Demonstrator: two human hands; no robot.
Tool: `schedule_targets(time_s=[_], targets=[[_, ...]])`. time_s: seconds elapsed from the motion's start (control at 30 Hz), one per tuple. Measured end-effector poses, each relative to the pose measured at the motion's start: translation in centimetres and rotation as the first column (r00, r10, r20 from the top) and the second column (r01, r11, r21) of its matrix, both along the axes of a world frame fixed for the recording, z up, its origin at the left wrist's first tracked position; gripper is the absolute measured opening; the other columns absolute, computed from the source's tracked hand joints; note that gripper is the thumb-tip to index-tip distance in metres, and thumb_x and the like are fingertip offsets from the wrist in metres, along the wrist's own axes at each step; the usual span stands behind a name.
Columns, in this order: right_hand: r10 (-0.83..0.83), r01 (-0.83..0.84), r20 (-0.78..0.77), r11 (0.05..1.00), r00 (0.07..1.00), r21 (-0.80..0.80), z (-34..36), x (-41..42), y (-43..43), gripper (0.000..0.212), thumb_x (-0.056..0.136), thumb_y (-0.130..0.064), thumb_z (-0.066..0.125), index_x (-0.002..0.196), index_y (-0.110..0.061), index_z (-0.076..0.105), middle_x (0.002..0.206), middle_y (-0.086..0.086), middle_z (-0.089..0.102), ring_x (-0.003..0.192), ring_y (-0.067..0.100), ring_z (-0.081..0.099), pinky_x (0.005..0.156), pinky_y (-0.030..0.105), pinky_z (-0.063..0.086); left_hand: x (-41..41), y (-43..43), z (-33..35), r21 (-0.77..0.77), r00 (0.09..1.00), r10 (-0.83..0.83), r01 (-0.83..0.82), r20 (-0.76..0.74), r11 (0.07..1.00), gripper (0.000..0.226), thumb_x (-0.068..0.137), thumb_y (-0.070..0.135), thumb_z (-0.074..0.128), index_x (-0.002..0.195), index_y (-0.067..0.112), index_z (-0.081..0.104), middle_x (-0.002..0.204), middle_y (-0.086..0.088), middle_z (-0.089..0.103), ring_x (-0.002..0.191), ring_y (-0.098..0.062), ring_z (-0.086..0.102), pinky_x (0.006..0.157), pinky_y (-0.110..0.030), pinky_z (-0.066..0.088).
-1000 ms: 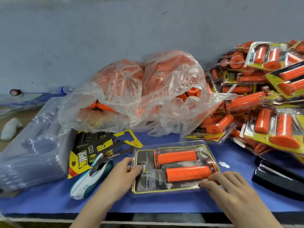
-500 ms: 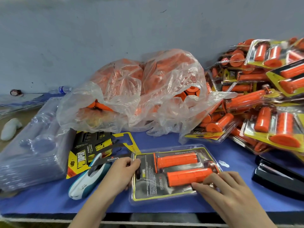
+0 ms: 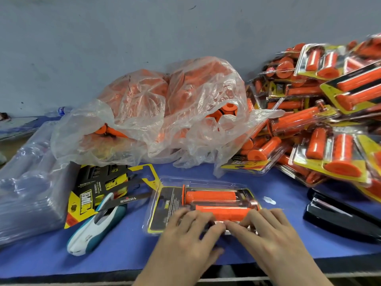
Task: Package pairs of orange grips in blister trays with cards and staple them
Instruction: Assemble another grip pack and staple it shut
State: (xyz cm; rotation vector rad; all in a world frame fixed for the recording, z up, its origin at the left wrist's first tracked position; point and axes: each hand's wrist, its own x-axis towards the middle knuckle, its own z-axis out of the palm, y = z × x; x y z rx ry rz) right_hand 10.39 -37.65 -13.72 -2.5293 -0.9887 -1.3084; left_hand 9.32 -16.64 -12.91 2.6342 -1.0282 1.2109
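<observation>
One clear plastic blister tray [image 3: 202, 181] with black and yellow backing card [image 3: 167, 207], laid flat at the front centre of the blue table top [image 3: 123, 250]; two orange rubber grips [image 3: 210, 197] are seated in it side by side, lengthwise left to right. The left hand [image 3: 185, 232] and right hand [image 3: 270, 236] are laid on the tray's near edge, fingers stretched almost straight and pressed on the plastic, fingertips nearly met at the middle; nothing is clasped by either. One white and teal stapler [image 3: 97, 226] is placed just left of the tray, against a fanned stack of printed cards [image 3: 99, 182]. One black stapler [image 3: 338, 215] is set apart at right. Behind are kept a clear plastic bag of loose orange grips [image 3: 165, 116], a heap of finished packs [image 3: 319, 120] at far right, and a stack of empty clear trays [image 3: 26, 193] at far left
</observation>
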Motion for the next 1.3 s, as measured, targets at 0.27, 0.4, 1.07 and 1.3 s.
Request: schedule_targets(time_s=[0.27, 0.4, 1.07, 1.3], targets=[[-0.039, 0.038, 0.005, 0.995, 0.999, 0.097, -1.2, 0.2, -1.8, 0.015, 0.088, -0.027, 0.063, 0.079, -0.020, 0.073, 0.082, -0.002, 0.063, 0.070, 0.022, 0.056, 0.071, 0.029, 0.041, 0.9, 0.5, -0.7, -0.035, 0.998, 0.016, -0.018, -0.062, 0.999, 0.015, 0.095, 0.025, 0.062, 0.081, 0.023, 0.067, 0.079, 0.006, 0.059, 0.066, -0.019, 0.052, 0.059, -0.033, 0.048], [-0.046, 0.045, 0.017, 0.996, 0.999, 0.073, -1.1, 0.3, -3.1, 0.026, 0.089, -0.029, 0.059, 0.066, -0.018, 0.067, 0.078, -0.004, 0.064, 0.064, 0.022, 0.059, 0.071, 0.029, 0.039, 1.1, 1.0, -0.7, -0.042, 0.996, -0.033, 0.030, -0.084, 0.999, 0.019, 0.095, 0.028, 0.060, 0.079, 0.022, 0.067, 0.078, 0.007, 0.059, 0.066, -0.018, 0.054, 0.061, -0.032, 0.049], [0.123, -0.126, -0.155, 0.992, 0.980, -0.014, -0.9, 1.4, -4.1, 0.018, 0.093, -0.036, 0.059, 0.100, -0.022, 0.069, 0.109, -0.010, 0.066, 0.112, 0.007, 0.059, 0.104, 0.029, 0.041, 2.4, 10.1, 0.5, -0.110, 0.920, 0.104, -0.156, -0.377, 0.982, 0.019, 0.090, 0.038, 0.048, 0.081, 0.027, 0.061, 0.096, 0.022, 0.062, 0.080, -0.005, 0.063, 0.061, -0.025, 0.051], [0.241, -0.246, -0.177, 0.969, 0.954, -0.007, 0.7, 2.0, -2.7, 0.025, 0.100, -0.036, 0.053, 0.086, -0.022, 0.069, 0.092, -0.010, 0.065, 0.089, 0.010, 0.064, 0.101, 0.026, 0.044, 3.7, 11.6, 0.1, -0.208, 0.886, 0.046, -0.159, -0.462, 0.965, 0.011, 0.090, 0.038, 0.048, 0.086, 0.033, 0.057, 0.107, 0.028, 0.061, 0.097, 0.005, 0.062, 0.075, -0.021, 0.049]])
